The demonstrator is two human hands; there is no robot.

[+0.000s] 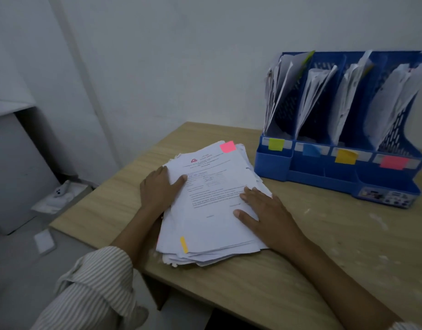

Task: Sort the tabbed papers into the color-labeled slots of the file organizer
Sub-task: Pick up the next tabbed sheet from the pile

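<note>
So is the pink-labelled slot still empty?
No. The pink-labelled slot, rightmost in the file organizer, already holds leaning papers.

Bare hands (157, 189), white pinstriped shirt sleeves (98, 282) rolled up the forearms

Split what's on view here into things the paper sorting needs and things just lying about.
For the job:
paper stack, top sheet tabbed pink
blue organizer with green, blue, yellow and pink labels
left hand and right hand, both on the stack

Lying about:
white bundle on the floor
flat white piece on the floor
</note>
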